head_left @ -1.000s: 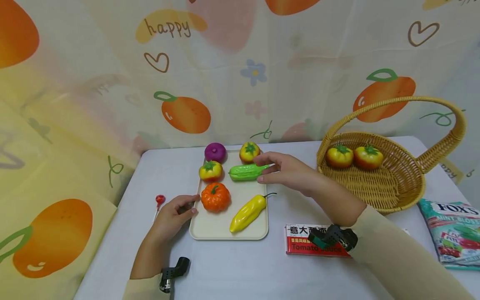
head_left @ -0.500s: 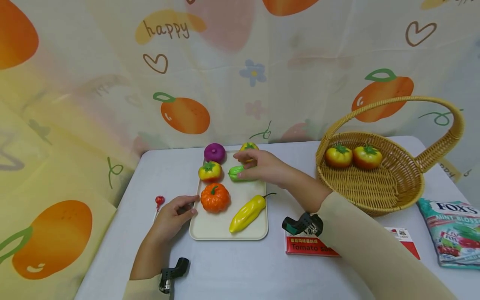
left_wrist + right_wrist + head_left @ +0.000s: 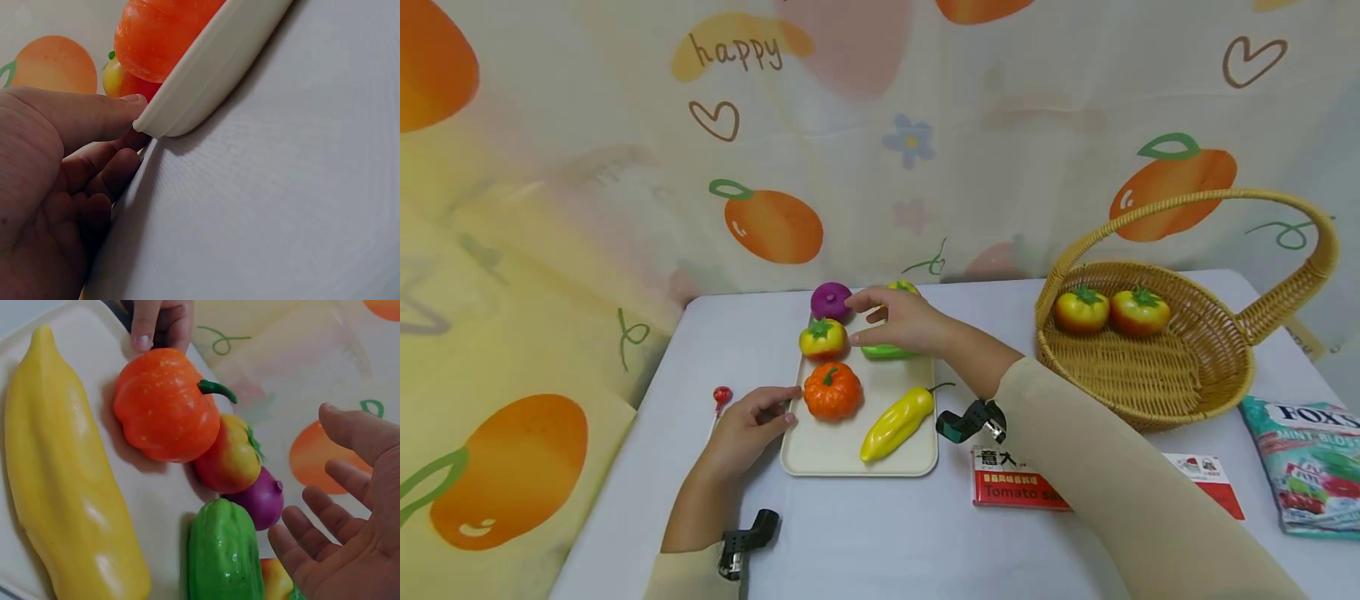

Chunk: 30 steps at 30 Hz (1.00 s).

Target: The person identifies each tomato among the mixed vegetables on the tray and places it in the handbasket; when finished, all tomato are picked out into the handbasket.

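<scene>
My left hand holds the left rim of a cream tray, its thumb at the rim in the left wrist view. Beside it on the tray is an orange toy pumpkin. Over the back of the tray my right hand hovers with fingers spread and nothing in them, as the right wrist view shows. Its fingertips are nearest a yellow-red toy tomato and a purple onion. Partly hidden beneath it are a green cucumber-like vegetable and another tomato. A yellow pepper lies in front.
A wicker basket with a tall handle stands at right, holding two yellow-red tomatoes. A Tomato Sauce packet lies under the right forearm. A candy bag sits far right, a red lollipop at left.
My right hand has moved left across the tray, from the right end of the green vegetable toward the onion and left tomato. My left hand has stayed at the tray rim.
</scene>
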Tool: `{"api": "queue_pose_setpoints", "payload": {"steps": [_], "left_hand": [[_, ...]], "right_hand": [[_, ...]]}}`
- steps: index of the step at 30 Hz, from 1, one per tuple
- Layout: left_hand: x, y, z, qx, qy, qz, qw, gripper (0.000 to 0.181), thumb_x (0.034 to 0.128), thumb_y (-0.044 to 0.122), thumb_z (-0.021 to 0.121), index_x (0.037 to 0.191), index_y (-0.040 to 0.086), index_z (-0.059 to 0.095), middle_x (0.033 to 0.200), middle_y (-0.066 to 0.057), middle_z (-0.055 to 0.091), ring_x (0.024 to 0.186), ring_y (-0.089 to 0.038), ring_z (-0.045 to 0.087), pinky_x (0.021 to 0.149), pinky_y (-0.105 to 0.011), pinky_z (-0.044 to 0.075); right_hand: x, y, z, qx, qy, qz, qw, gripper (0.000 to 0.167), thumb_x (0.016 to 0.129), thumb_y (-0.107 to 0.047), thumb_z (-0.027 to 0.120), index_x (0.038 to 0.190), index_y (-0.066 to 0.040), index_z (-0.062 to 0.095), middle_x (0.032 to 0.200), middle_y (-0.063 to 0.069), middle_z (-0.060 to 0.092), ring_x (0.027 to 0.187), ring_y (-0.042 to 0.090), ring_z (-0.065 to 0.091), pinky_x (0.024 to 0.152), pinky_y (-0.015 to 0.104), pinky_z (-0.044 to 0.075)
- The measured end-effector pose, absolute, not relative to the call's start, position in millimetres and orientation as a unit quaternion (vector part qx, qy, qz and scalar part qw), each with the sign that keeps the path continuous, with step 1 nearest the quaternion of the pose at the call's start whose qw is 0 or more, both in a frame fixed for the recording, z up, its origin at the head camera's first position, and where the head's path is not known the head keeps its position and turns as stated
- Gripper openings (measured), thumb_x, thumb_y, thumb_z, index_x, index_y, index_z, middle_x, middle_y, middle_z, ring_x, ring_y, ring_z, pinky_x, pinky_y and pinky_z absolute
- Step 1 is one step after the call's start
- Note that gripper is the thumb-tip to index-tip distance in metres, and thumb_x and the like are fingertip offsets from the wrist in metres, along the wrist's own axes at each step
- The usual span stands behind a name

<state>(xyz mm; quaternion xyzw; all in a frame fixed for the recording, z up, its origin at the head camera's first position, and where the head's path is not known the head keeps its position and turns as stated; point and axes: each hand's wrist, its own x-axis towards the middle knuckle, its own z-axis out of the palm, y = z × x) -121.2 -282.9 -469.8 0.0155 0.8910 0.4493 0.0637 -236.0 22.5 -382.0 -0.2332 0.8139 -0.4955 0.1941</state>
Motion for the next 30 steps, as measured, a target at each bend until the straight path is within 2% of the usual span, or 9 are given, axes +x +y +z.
{"api": "queue_pose_setpoints", "payload": {"steps": [4, 10, 22, 30], "left_hand": [[-123, -279, -470, 0.025, 0.890, 0.450, 0.065, 0.040, 0.0985, 0.012, 0.078, 0.138, 0.014, 0.073, 0.112, -0.009, 0.067, 0.098, -0.027, 0.055, 0.079, -0.024, 0.051], [-124, -280, -470, 0.014, 0.895, 0.442, 0.062, 0.041, 0.0976, 0.011, 0.079, 0.138, 0.016, 0.074, 0.111, -0.008, 0.066, 0.098, -0.027, 0.056, 0.078, -0.024, 0.051], [-125, -284, -469, 0.013, 0.891, 0.449, 0.064, 0.041, 0.0976, 0.012, 0.079, 0.138, 0.016, 0.074, 0.110, -0.009, 0.065, 0.098, -0.028, 0.055, 0.078, -0.024, 0.051], [-123, -284, -468, 0.009, 0.891, 0.449, 0.067, 0.041, 0.0982, 0.014, 0.079, 0.138, 0.015, 0.073, 0.111, -0.009, 0.065, 0.099, -0.027, 0.055, 0.079, -0.023, 0.052]], "right_hand": [[-240, 21, -381, -0.234, 0.820, -0.484, 0.195, 0.063, 0.095, -0.025, 0.083, 0.151, -0.011, 0.058, 0.149, 0.010, 0.059, 0.138, 0.036, 0.056, 0.109, 0.044, 0.051], [-249, 11, -385, -0.241, 0.820, -0.479, 0.201, 0.063, 0.096, -0.026, 0.082, 0.152, -0.011, 0.057, 0.152, 0.011, 0.058, 0.139, 0.037, 0.054, 0.109, 0.043, 0.051], [-261, -13, -385, -0.221, 0.837, -0.454, 0.213, 0.065, 0.096, -0.030, 0.083, 0.153, -0.017, 0.056, 0.153, 0.005, 0.057, 0.136, 0.027, 0.054, 0.103, 0.035, 0.055], [-266, -18, -396, -0.208, 0.832, -0.467, 0.216, 0.063, 0.095, -0.025, 0.083, 0.152, -0.015, 0.058, 0.150, 0.005, 0.059, 0.132, 0.026, 0.057, 0.104, 0.033, 0.054]]}}
